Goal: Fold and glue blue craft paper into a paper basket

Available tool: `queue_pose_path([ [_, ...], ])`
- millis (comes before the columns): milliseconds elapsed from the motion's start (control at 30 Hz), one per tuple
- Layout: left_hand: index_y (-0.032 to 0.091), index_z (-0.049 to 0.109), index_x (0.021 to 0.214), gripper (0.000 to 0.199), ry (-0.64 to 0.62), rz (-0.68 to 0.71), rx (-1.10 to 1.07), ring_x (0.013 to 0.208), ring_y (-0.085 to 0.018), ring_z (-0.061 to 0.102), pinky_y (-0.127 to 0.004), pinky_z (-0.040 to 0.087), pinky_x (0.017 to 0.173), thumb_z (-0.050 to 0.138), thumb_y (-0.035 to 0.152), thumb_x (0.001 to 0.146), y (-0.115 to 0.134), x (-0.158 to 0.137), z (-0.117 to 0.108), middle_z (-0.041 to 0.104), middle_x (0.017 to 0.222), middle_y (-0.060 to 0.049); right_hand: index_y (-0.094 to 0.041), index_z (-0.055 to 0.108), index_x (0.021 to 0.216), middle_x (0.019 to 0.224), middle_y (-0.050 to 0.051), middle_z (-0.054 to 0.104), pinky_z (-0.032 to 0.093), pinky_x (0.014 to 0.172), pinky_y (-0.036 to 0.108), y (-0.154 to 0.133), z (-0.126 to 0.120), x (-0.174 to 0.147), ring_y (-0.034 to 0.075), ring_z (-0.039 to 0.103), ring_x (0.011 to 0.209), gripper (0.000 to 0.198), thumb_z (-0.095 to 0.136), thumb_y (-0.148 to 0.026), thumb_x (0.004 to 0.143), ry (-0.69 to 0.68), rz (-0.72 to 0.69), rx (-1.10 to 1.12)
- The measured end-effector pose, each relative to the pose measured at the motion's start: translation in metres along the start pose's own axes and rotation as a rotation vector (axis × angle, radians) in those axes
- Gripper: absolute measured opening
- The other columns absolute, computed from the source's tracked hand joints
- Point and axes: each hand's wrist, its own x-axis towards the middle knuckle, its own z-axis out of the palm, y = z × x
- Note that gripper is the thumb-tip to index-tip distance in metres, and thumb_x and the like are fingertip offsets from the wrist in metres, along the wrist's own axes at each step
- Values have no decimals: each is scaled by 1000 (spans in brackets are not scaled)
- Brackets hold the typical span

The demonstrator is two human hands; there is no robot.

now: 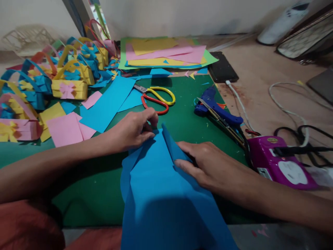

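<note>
The left grip (135, 130) pinches the far corner of the blue paper sheet (161, 194) with bent fingers; the right grip (205, 163) lies flat, fingers spread, pressing a raised fold. The sheet lies on the green mat (187, 114) on the bench. It looks light, thin, easily creased, best held at its edges. Scissors (157, 97) lie beyond.
</note>
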Motion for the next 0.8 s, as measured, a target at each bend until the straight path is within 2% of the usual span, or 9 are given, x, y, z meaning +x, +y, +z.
queue_pose_path([
  [67,13,46,114,41,38,1,-65,67,-8,63,-18,50,56,54,8,74,-3,0,3,60,100,-7,-18,52,72,66,2,58,31,51,24,0,-2,4,13,49,57,14,45,-24,82,-41,6,9],
  [133,14,46,119,47,44,70,-27,65,-7,61,-18,50,57,52,5,74,-5,2,4,58,108,-9,-19,50,71,64,1,56,28,49,24,0,-4,7,12,47,55,13,46,-24,82,-57,-3,7],
  [300,13,63,93,26,1,237,127,85,-13,60,-26,49,72,47,0,76,-8,7,1,63,97,-8,-18,50,68,59,0,53,22,47,25,-5,-10,12,10,43,50,11,50,-22,79,-86,3,-78],
  [433,11,63,77,14,-44,239,173,80,-13,60,-23,47,66,52,3,76,-9,9,0,64,90,-7,-18,49,62,54,-1,48,20,47,25,-8,-14,19,9,40,49,17,51,-24,78,-99,4,-161],
  [600,12,64,74,13,-97,256,284,81,-14,60,-23,47,67,54,4,75,-10,7,3,62,93,-7,-18,44,58,48,-4,40,17,45,25,-7,-16,28,8,33,44,24,50,-30,78,-122,1,-194],
  [800,13,65,80,16,-180,216,316,85,-16,60,-25,48,71,52,6,77,-8,9,-2,61,96,-8,-18,45,60,51,-4,42,18,46,25,-4,-16,29,8,35,46,21,50,-29,77,-113,-18,-182],
])
